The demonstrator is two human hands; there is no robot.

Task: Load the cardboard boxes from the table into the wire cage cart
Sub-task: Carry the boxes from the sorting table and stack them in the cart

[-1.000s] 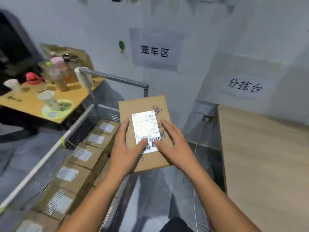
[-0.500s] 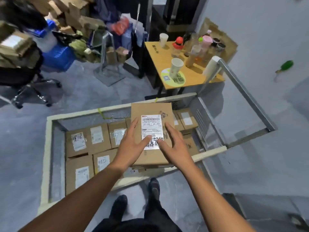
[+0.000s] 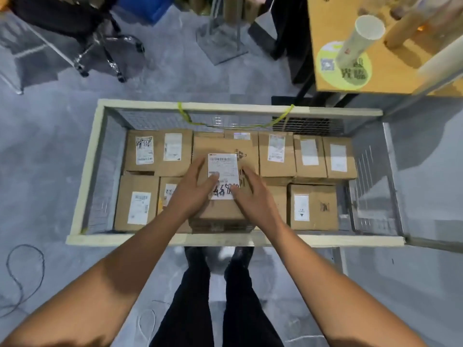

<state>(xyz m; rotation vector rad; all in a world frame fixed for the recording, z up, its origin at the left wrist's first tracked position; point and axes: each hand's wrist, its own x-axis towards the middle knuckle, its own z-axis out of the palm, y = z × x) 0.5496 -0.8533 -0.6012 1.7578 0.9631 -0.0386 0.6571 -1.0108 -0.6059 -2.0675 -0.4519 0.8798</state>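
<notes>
your left hand (image 3: 191, 190) and right hand (image 3: 253, 194) lie flat on top of the labelled cardboard box (image 3: 223, 146), fingers straight and slightly apart, thumb tips on its white shipping label (image 3: 224, 169). the box is directly under your fingers, within the rails of the wire cage cart (image 3: 225, 239), over the layer of packed boxes (image 3: 313, 206) that spreads left, right and beyond your fingertips; cannot tell if it rests on them. past your fingertips, beyond the far rail: office chair (image 3: 100, 43) left, paper cup (image 3: 360, 38) on a wooden table (image 3: 400, 81) right.
</notes>
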